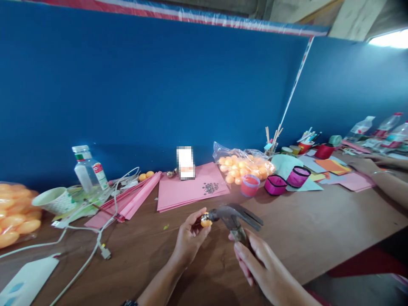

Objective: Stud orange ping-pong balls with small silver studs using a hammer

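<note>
My left hand (190, 236) is closed around a small orange ball (206, 223), which looks like a table tennis ball. A shiny metal piece sits against it at the fingertips; its exact kind I cannot make out. In my right hand (255, 257) is a claw hammer (234, 216), gripped by its handle just below the head. The hammer's striking face is at the ball and metal piece, apparently touching, while its claw points right. Both hands are above the brown table (287, 229).
Beyond my hands, pink sheets (181, 193) carry small metal rings (211, 188). A bag of orange balls (237, 168), a red cup (250, 185) and magenta containers (276, 185) stand right. White cables (98, 238) lie left. Another person's arm (379, 172) reaches in at the right.
</note>
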